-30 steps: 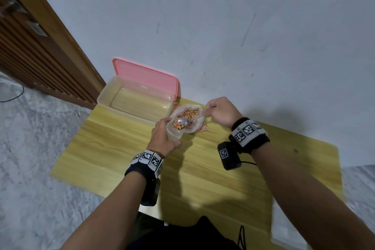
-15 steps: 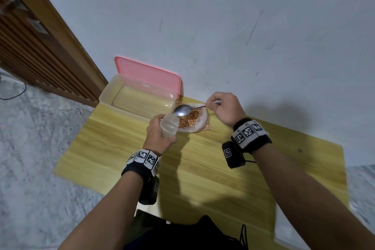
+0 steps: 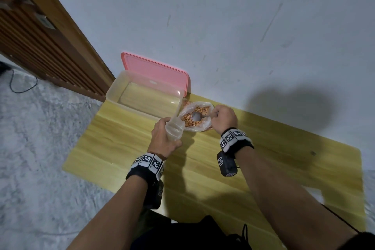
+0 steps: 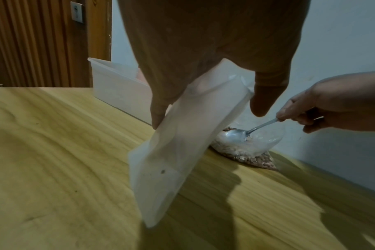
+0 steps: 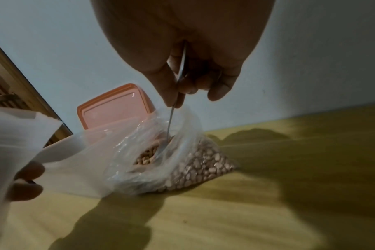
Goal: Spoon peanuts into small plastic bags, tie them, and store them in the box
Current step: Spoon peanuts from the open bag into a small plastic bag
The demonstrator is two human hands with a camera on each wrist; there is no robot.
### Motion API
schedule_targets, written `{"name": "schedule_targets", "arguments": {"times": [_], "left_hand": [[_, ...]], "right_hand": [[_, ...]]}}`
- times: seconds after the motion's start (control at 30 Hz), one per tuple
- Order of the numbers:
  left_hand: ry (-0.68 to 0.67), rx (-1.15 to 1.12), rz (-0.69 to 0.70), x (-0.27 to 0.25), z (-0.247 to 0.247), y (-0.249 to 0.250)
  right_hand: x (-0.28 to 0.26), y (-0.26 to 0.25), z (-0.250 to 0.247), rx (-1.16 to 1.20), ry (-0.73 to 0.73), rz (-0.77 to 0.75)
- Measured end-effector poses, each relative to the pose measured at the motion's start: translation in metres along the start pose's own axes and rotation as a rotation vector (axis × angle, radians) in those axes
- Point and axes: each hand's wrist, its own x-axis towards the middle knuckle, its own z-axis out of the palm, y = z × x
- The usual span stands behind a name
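My left hand grips the top of a small clear plastic bag, which hangs over the table with almost nothing in it. My right hand pinches the handle of a metal spoon, its bowl down among the peanuts in the big open bag of peanuts lying near the wall. In the right wrist view the spoon dips into the peanut bag. The clear storage box stands open just left of the peanuts, nothing in it.
The box's pink lid leans against the white wall behind it. The yellow wooden table stretches right and toward me. A brown slatted door is at the left, grey floor below it.
The spoon was lifted from the peanuts to the small bag's mouth, then went back down into the peanut bag. My left hand kept holding the small bag.
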Motion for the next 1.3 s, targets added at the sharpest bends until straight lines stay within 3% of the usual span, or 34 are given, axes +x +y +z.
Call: {"name": "schedule_targets", "arguments": {"times": [0.13, 0.27, 0.77, 0.97, 1.3], "left_hand": [[-0.003, -0.016, -0.016, 0.002, 0.002, -0.004], [-0.005, -0.013, -0.020, 0.006, 0.003, -0.006], [-0.008, 0.020, -0.004, -0.002, 0.007, -0.001], [-0.022, 0.030, 0.004, -0.005, 0.011, 0.002], [-0.073, 0.047, 0.020, 0.001, 0.013, 0.016]], "right_hand": [[-0.003, 0.000, 0.014, 0.037, -0.077, -0.011], [0.002, 0.007, 0.015, 0.130, -0.140, 0.084], [0.005, 0.037, -0.010, 0.424, -0.124, 0.277], [0.006, 0.041, -0.029, 0.401, -0.157, 0.247], [0.006, 0.019, -0.075, 0.376, -0.255, 0.044]]}}
